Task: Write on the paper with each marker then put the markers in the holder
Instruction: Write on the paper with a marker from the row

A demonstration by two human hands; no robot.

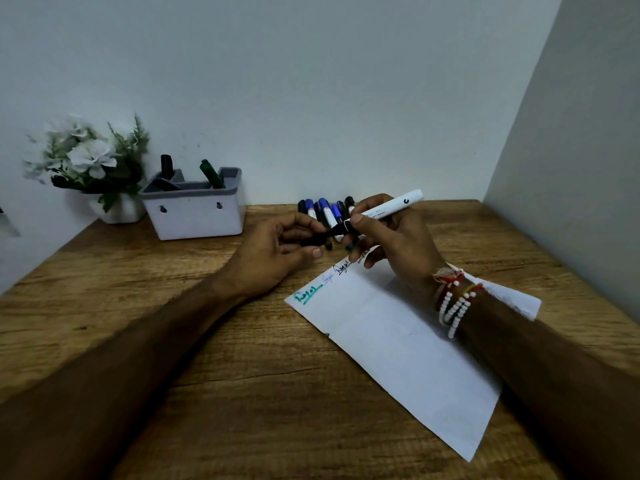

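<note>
**Hands meeting at a marker's tip**

Right hand (391,237) gripped a white marker (384,211), its dark tip pointing left. Left hand (277,252) curled around a black cap (313,241) just beside that tip. Far left of both hands, the holder (194,213) held a black marker (167,167) and a green marker (212,174), both upright and leaning. More markers (325,211) lay just behind the hands. Under the right wrist lay the paper (398,341), three written words along its far edge.
</note>
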